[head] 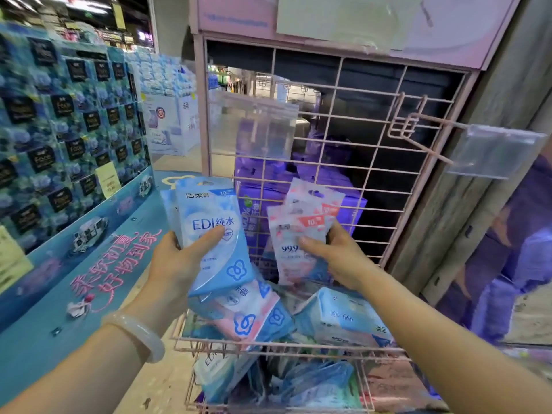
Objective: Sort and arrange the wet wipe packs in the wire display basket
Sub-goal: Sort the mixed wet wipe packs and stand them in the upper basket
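Pink wire display basket (286,348) holds a loose jumble of wet wipe packs, while the left hand (182,258) grips a stack of blue EDI packs (209,222) and the right hand (337,255) pinches a fan of pink packs (298,231) above it. That fan looks loosely held, so a pack could slip and drop into the jumble. The slick blue stack might slide apart too.
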Demonstrator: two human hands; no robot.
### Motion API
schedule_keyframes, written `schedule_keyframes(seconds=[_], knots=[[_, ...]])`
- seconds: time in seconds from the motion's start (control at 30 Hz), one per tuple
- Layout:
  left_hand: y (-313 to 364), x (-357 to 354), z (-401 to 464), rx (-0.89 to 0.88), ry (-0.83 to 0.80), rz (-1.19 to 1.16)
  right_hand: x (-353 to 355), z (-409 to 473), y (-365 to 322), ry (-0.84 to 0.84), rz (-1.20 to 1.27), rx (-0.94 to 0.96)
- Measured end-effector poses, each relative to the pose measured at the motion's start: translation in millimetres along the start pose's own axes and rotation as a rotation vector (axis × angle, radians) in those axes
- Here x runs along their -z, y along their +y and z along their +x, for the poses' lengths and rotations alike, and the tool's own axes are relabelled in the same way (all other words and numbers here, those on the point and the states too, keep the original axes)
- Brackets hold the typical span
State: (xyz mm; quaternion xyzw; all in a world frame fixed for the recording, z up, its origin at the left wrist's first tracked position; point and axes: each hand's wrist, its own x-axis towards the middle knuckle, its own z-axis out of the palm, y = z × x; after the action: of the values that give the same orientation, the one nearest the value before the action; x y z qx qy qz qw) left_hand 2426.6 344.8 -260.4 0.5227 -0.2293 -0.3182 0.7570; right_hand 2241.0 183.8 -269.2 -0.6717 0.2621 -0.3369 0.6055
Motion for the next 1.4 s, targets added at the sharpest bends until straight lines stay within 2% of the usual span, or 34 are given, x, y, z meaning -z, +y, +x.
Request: schedule_keyframes(seconds=[0.07, 0.17, 0.3, 0.4, 0.47, 0.63, 0.73, 0.83, 1.0, 1.07, 1.13, 1.23, 1.4], knots=[[1.4, 3.9, 1.2, 0.0, 0.006, -0.015, -5.1, 2.5, 0.2, 0.029, -0.054, 0.013], [3.5, 6.2, 1.4, 0.014, 0.012, -0.027, -11.2, 2.1, 5.1, -0.027, -0.456, 0.009], [4.3, 5.6, 0.5, 0.034, 0.004, -0.011, -7.4, 5.3, -1.5, -0.045, -0.704, -0.155], [4.5, 8.8, 0.9, 0.049, -0.001, 0.0, -3.4, 3.7, 1.0, -0.121, -0.978, -0.299], [5.6, 9.3, 0.0, 0.056, -0.001, 0.022, -0.5, -2.3, 0.8, -0.147, -1.009, -0.36], [5.6, 10.7, -0.6, 0.052, -0.013, 0.047, 28.8, -8.4, -29.6, -0.132, -1.114, -0.317], [4.4, 3.0, -5.7, 0.046, -0.108, 0.066, 58.0, -18.5, -31.0, -0.271, -1.068, -0.384], [2.2, -8.5, -15.5, 0.07, -0.191, 0.096, 74.2, -26.7, -11.6, -0.39, -1.125, -0.453], [0.4, -17.4, -18.9, 0.076, -0.21, 0.086, 77.1, -27.2, -8.5, -0.251, -1.174, -0.208], [0.8, -15.1, -16.3, 0.081, -0.194, 0.083, 83.1, -29.2, -19.6, -0.148, -1.087, -0.109], [1.0, -10.9, -14.0, 0.105, -0.177, 0.074, 87.8, -34.1, -32.4, -0.007, -0.842, -0.066], [0.2, -7.1, -14.3, 0.149, -0.196, 0.029, 82.8, -38.9, -36.1, 0.084, -0.49, -0.113], [-6.6, -11.9, -19.8, 0.193, -0.287, -0.033, 55.7, -38.2, -21.6, 0.152, -0.166, -0.225]])
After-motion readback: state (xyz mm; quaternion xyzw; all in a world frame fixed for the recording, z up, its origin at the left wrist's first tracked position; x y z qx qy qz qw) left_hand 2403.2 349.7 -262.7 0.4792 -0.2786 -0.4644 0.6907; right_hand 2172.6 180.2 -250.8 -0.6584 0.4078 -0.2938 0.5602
